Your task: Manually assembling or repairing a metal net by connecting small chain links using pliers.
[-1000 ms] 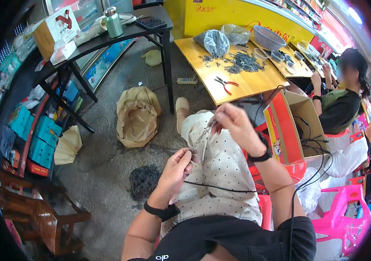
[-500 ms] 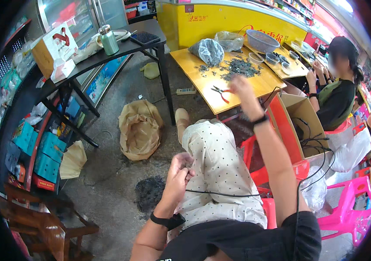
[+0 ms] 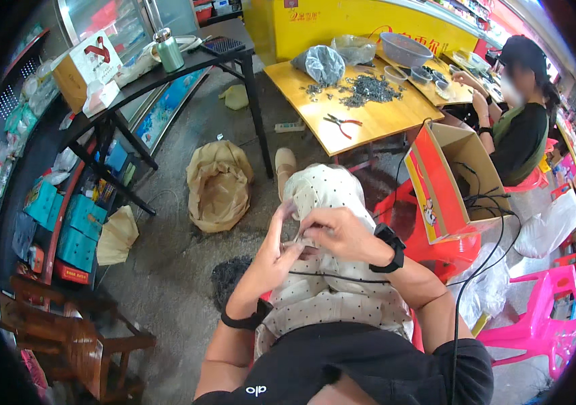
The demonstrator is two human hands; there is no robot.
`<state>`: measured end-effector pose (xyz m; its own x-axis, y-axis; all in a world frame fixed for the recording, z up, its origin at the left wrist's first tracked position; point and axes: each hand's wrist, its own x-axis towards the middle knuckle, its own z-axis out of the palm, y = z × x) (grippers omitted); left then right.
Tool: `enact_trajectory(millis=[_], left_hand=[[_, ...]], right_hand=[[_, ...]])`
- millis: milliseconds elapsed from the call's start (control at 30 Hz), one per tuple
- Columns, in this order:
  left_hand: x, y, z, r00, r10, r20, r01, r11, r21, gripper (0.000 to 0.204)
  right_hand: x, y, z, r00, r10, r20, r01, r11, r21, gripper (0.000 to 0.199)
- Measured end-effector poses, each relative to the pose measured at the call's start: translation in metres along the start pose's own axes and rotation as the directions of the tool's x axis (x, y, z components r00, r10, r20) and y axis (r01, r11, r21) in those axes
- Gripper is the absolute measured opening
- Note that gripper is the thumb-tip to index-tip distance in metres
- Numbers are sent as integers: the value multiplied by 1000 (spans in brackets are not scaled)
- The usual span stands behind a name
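My left hand (image 3: 278, 244) and my right hand (image 3: 339, 235) meet over my lap. The fingers of both are pinched together at one spot; whatever is between them is too small to make out. Below them a thin black cable (image 3: 342, 276) crosses my light dotted trousers (image 3: 328, 297) from beside my left hand toward the right. On the wooden table (image 3: 382, 128) ahead lie red-handled pliers (image 3: 343, 124). Beyond them spreads a heap of small dark parts (image 3: 369, 91), and a clear plastic bag (image 3: 324, 65) of similar dark pieces stands at its left.
A brown paper sack (image 3: 219, 185) stands on the floor ahead left. To my right are a cardboard box (image 3: 429, 185) with black cables and a pink stool (image 3: 537, 314). A person (image 3: 521, 128) sits at the table's right. A black table (image 3: 160, 77) with a flask (image 3: 168, 50) is far left.
My right hand has come back from above the heap on the table to my lap and joined my left hand. The pliers lie in the same place.
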<state>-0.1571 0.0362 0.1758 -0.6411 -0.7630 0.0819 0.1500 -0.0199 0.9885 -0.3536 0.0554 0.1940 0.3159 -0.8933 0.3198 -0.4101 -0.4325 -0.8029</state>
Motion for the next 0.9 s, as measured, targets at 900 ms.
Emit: enact_trajectory(millis=[900], left_hand=[[6, -6, -12, 974, -16, -227, 48, 990, 132, 24]], right_hand=[[-17, 32, 3, 916, 271, 294, -332, 106, 937, 28]])
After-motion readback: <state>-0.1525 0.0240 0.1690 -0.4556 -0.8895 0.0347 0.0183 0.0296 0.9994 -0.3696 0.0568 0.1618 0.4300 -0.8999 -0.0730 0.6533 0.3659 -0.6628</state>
